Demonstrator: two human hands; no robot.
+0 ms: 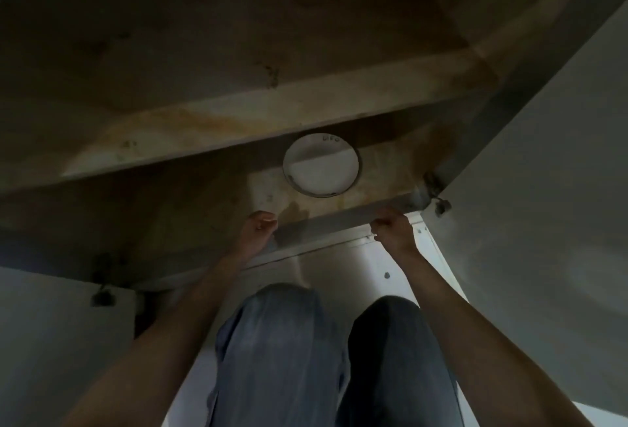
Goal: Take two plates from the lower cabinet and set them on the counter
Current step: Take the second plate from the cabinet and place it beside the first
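A white plate (321,168) with a dark rim lies on the stained floor of the lower cabinet (360,198), its far part tucked under the middle shelf (258,120). It may be a stack; I cannot tell. My left hand (260,227) hovers at the cabinet's front edge, left of and nearer than the plate, fingers curled with nothing in them. My right hand (392,226) rests on the front edge to the plate's right, fingers curled too. Neither hand touches the plate.
Both cabinet doors stand open: the right door (543,171) and the left door (57,341), with hinges at their inner corners. My knees in blue jeans (282,341) are close below the cabinet front. The inside is dim.
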